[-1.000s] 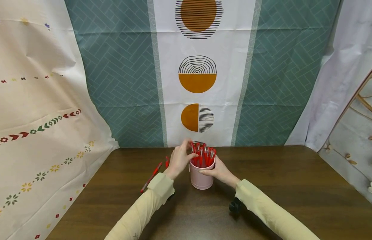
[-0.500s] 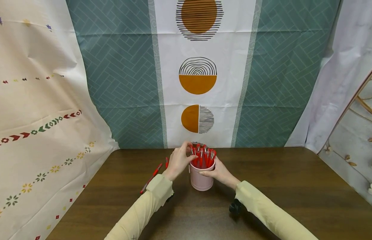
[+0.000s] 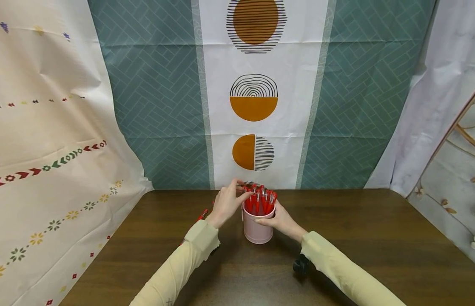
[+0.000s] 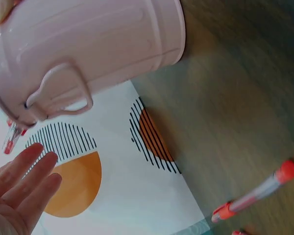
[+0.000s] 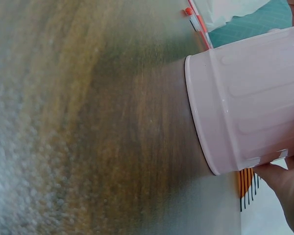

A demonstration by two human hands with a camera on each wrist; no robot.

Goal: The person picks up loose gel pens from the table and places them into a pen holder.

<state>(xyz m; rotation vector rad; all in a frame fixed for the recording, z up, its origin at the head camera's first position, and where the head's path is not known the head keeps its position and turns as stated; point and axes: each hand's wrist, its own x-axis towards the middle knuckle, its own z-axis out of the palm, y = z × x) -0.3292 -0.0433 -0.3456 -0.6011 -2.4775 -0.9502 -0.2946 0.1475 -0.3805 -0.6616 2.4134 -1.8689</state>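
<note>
A pink bucket [image 3: 258, 231] stands upright on the table, with several red-capped pens [image 3: 265, 202] sticking up out of it. My right hand [image 3: 281, 222] grips the bucket's right side, thumb across the front near the rim; the right wrist view shows part of that hand [image 5: 288, 191] against the wall. At the left of the rim is my left hand [image 3: 224, 206], thumb and fingers spread beside the pens. In the left wrist view its fingers [image 4: 32, 178] are nearly straight and hold nothing, below the bucket's side handle [image 4: 66, 73].
Loose red pens lie on the brown table [image 3: 337, 242] left of the bucket; one pen [image 3: 203, 214] is partly covered by my left sleeve. The left wrist view shows a loose pen [image 4: 255, 195] whole. A patterned cloth [image 3: 254, 106] hangs behind the table.
My left fingers have loosened from the pens at the rim and spread apart, and the left forearm has shifted slightly left over the loose pen. The right hand stays on the bucket.
</note>
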